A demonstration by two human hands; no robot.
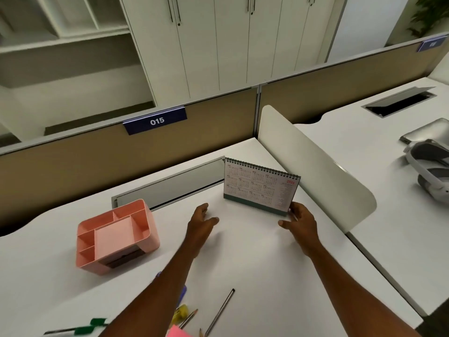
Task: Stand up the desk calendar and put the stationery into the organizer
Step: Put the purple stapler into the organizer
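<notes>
The desk calendar (261, 187) stands upright on the white desk (255, 259), its spiral binding on top and a year grid facing me. My right hand (300, 221) touches its lower right corner with fingers spread. My left hand (201, 222) hovers open over the desk, a little left of the calendar and apart from it. The pink organizer (116, 235) sits at the left with several empty compartments. Near the front edge lie a dark pencil (220, 312), a wooden pencil (188, 318), a yellow item (181, 313), a green marker (82, 328) and pink sticky notes (177, 333).
A grey cable tray lid (170, 188) runs behind the organizer and calendar. A white curved divider (315, 166) separates the neighbouring desk on the right, where a headset (430, 171) and a grey tablet (427, 132) lie. A tan partition (97, 161) labelled 015 backs the desk.
</notes>
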